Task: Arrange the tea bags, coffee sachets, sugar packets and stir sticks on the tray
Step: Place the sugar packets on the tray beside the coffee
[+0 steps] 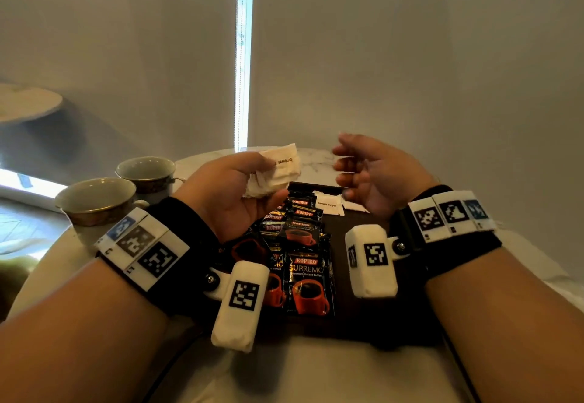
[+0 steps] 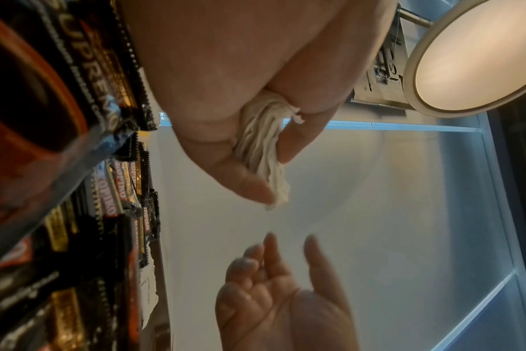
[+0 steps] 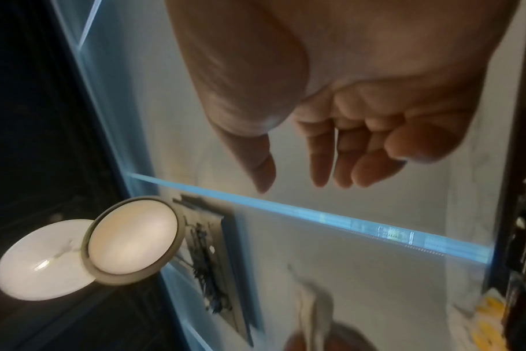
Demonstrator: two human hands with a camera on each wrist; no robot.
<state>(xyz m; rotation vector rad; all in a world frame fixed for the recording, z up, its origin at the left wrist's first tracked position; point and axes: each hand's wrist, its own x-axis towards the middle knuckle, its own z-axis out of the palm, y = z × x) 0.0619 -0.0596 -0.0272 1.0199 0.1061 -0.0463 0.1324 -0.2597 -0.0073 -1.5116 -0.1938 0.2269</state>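
1. Left hand (image 1: 235,194) is raised above the tray, fingers and thumb curled round a bunch of white sugar packets (image 1: 276,170); we read "brown sugar" upside down on the outermost one. From the left wrist view we see the packet edges (image 2: 263,147) squeezed between thumb and fingers.
2. Right hand (image 1: 369,175) is raised at the same height, just right of the packets and not touching them. Its fingers (image 3: 343,152) are loosely spread and hold nothing.
3. Nearest us, under both wrists, we note the dark tray (image 1: 354,323) lying on a pale round table (image 1: 284,377).
4. On the tray, near to middle, we count a fanned row of black Kopiko coffee sachets (image 1: 308,282) overlapping one another and running away from us. The exact number we cannot tell, since the left wrist hides some.
5. Farther along the tray, beyond the sachets and to the right, lie loose sugar packets (image 1: 327,205) flat on the tray; one is labelled "brown sugar", and the right hand partly covers another.
6. Left of the tray, on the table, two empty teacups (image 1: 98,200) stand side by side.
7. Farthest, we record grey window blinds (image 1: 410,54) with a bright vertical gap between them.
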